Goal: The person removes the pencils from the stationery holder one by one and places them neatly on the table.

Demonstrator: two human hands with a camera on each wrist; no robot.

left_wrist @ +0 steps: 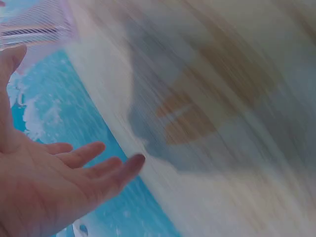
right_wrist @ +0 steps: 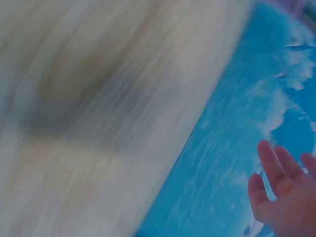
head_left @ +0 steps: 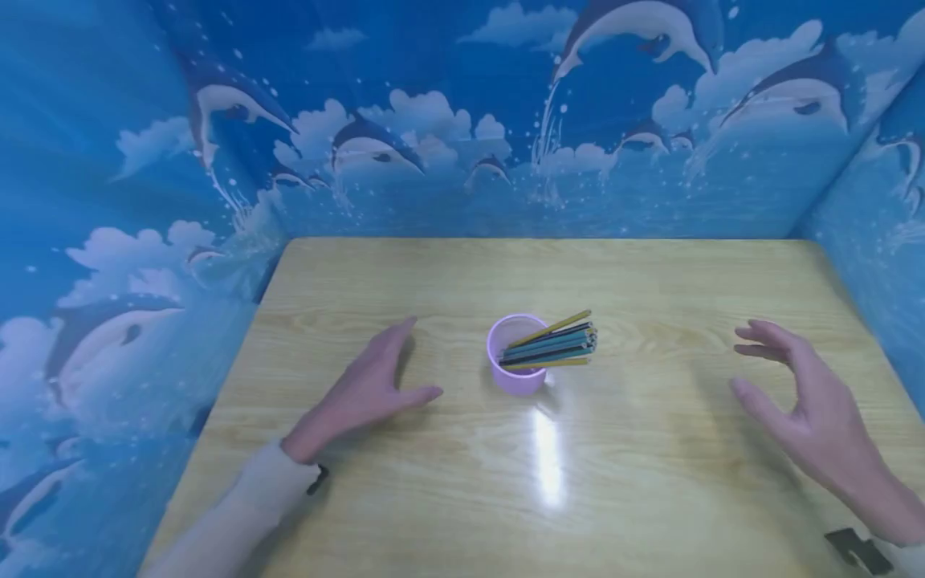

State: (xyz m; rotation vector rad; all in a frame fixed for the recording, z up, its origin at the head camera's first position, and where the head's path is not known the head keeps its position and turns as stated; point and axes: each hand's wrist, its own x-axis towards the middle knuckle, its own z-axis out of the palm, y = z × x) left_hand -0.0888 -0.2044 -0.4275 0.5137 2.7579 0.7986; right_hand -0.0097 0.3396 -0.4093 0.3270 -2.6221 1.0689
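A purple cup (head_left: 519, 380) stands upright on the wooden table, holding a bundle of thin sticks (head_left: 552, 347), mostly teal and dark with a few yellow, that lean out over its right rim. To the cup's left, my left hand (head_left: 367, 385) hovers, thumb and fingers spread, touching nothing. Farther off on the right side, my right hand (head_left: 820, 413) is raised with its fingers apart and holds nothing. The left wrist view shows the left palm (left_wrist: 54, 182) empty, with part of the cup (left_wrist: 44, 24) at the top left. In the right wrist view the right hand's fingers (right_wrist: 281, 173) are relaxed.
The wooden table (head_left: 433, 498) has a bright light reflection in front of the cup. Blue cloth or sheeting (head_left: 448, 193) printed with dolphins and clouds rises behind the table and along both sides. A dark band shows at each wrist.
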